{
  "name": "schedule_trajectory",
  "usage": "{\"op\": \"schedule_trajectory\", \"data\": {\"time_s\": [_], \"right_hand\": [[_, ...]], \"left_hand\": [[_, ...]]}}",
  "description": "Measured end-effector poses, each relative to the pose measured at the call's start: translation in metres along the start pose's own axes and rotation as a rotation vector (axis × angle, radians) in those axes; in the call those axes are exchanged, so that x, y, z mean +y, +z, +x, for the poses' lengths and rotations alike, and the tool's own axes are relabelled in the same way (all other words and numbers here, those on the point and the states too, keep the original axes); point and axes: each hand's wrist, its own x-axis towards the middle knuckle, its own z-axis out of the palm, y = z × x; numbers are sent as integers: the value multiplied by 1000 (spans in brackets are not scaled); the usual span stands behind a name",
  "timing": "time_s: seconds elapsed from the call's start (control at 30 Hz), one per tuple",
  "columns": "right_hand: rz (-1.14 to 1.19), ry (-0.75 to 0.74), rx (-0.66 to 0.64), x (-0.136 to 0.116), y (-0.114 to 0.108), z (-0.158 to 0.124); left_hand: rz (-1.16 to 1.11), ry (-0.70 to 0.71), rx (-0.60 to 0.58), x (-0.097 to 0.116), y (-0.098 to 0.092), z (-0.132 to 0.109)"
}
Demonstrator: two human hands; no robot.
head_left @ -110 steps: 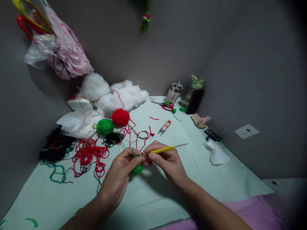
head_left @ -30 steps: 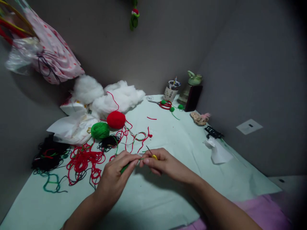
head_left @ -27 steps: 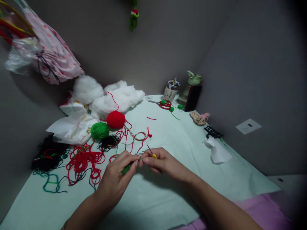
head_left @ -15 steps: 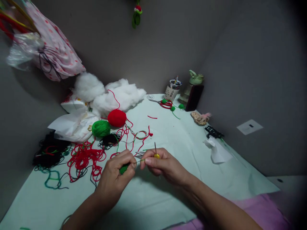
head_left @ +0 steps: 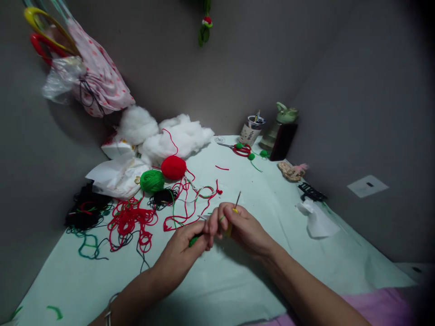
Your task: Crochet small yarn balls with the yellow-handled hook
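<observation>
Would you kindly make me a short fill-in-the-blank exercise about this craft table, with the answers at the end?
The left hand holds work coloured ____. The yellow-handled hook is in the ____ hand. The scissors have handles coloured ____. The colour of the fluff is ____.
Missing words: green; right; red; white.

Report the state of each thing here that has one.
Green piece, mostly covered
Left hand, curled around it
Hook, shaft upward
Right hand, gripping it
Blade, partly hidden
Green yarn ball, wound
Red yarn ball, wound
Red yarn, tangled
Black yarn, tangled
Stuffing, heaped
Scissors, lying flat
Cup, upright, holding pens
Bottle, upright
Pink bag, hanging
</observation>
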Motion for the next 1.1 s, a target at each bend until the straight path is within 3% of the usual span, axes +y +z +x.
{"op": "schedule_trajectory", "data": {"time_s": [0.17, 0.33, 0.43, 0.53, 0.67, 0.87, 1.1], "right_hand": [[43, 69, -75, 8, 5, 0], [6, 163, -126, 9, 2, 0], [-33, 157, -106, 4, -3, 0], [-82, 96, -1, -11, -11, -1], [-248, -36, 267, -52, -32, -7], [-812, -130, 563, -116, -87, 8], [-1124, -58, 672, -132, -145, 49]], "left_hand": [[157, 130, -16, 1, 1, -4], [462, 126, 54, -9, 9, -6], [423, 140, 36, -8, 12, -6], [287, 153, -12, -6, 8, -6], [172, 132, 12, -9, -1, -5], [273, 234, -8, -19, -3, -4], [331, 267, 7, -27, -4, -2]]}}
